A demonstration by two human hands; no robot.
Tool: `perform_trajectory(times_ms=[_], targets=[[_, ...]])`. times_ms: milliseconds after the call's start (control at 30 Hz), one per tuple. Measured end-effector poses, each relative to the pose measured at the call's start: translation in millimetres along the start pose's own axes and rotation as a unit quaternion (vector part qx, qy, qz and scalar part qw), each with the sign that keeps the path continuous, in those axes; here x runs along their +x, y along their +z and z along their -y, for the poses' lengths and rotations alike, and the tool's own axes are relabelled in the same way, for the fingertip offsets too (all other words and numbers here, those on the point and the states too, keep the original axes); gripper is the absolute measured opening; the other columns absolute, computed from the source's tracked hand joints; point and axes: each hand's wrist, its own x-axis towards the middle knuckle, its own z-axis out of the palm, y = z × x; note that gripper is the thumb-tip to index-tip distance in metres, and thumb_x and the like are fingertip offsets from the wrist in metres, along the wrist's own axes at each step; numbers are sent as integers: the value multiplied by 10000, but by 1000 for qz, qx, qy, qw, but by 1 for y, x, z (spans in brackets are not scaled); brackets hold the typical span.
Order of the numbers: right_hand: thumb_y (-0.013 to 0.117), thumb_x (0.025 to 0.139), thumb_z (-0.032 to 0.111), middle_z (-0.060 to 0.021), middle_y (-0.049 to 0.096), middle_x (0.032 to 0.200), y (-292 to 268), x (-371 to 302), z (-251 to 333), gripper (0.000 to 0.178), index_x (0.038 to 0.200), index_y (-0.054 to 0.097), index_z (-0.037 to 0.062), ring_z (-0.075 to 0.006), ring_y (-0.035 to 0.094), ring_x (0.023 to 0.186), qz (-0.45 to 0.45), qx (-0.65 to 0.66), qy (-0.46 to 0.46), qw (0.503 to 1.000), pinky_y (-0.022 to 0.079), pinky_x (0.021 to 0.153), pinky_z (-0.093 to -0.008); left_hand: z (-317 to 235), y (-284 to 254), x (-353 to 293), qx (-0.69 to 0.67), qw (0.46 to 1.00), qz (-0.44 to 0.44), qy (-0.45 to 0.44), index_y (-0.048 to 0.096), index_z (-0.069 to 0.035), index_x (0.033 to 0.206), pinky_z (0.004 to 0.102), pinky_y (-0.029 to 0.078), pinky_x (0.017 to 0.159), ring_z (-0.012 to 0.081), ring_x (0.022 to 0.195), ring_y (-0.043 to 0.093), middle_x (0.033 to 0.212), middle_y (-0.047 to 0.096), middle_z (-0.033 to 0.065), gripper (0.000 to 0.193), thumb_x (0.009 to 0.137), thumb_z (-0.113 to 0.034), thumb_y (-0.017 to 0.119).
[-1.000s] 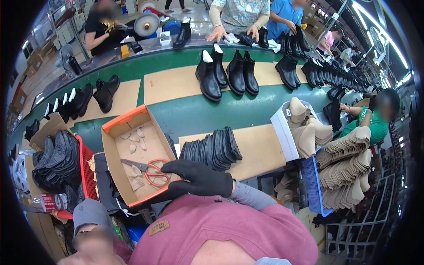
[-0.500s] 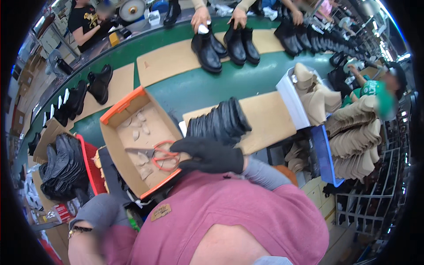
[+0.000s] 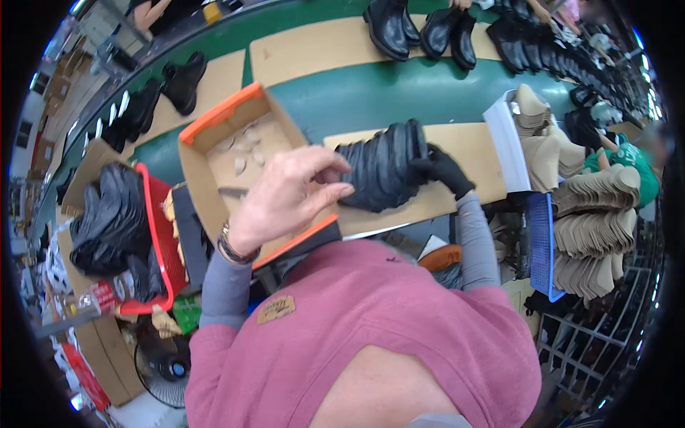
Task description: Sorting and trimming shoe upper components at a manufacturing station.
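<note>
A row of black leather shoe uppers (image 3: 382, 167) stands packed together on a tan board. My right hand (image 3: 446, 171), in a black glove, is at the row's right end, its fingers closed on the edge of the last upper; dark glove against dark leather blurs the exact grip. Bare and empty, my left hand (image 3: 292, 187) hovers over the right side of a cardboard box with an orange rim (image 3: 221, 114), its thumb and curled fingers apart. Inside the box lie small pale scraps (image 3: 240, 162) and scissors (image 3: 232, 192), their handles hidden behind my left hand.
At left, a red basket (image 3: 160, 228) stands beside a pile of black pieces (image 3: 110, 217). A white bin (image 3: 505, 143) and a blue basket (image 3: 541, 246) with stacked beige insole-like pieces (image 3: 596, 235) are at right. Black boots (image 3: 389, 32) line the green table's (image 3: 321, 100) far side.
My right hand has let go of the scissors, now in the box, and moved right to the uppers. My left hand has risen from the lower left to above the box. The view has shifted.
</note>
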Motion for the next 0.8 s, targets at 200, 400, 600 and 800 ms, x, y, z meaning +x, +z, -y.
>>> perform_trajectory(times_ms=[200, 400, 600, 800], targets=[[767, 743, 384, -34, 618, 721, -8, -2, -10, 442, 970, 618, 36, -113, 592, 639, 59, -21, -13, 998, 468, 525, -269, 1, 37, 13, 132, 985, 81, 81, 618, -38, 1040, 426, 493, 769, 344, 897, 603, 950, 598, 143, 334, 788, -223, 737], [855, 525, 523, -222, 608, 1121, -12, -34, -1, 977, 1264, 491, -2, -343, 617, 1043, -249, -254, -58, 933, 489, 903, -448, -7, 33, 9, 162, 983, 70, 43, 614, -32, 1044, 415, 481, 764, 328, 883, 582, 910, 590, 137, 353, 779, -220, 753], [760, 735, 385, -129, 671, 932, -40, -60, 64, 540, 1084, 596, 7, -270, 667, 827, -265, -123, -139, 946, 528, 738, -364, -8, 22, 9, 194, 979, -41, 50, 614, -37, 1067, 400, 493, 821, 343, 966, 595, 1037, 605, 159, 400, 733, -170, 788], [687, 801, 130, -71, 676, 852, 9, -69, 194, 319, 1062, 658, -51, -101, 613, 740, 88, 75, -137, 984, 503, 672, -247, -19, 8, 22, 259, 918, -166, 249, 610, -65, 1178, 434, 450, 956, 322, 1120, 551, 1182, 596, 104, 601, 663, -274, 839]])
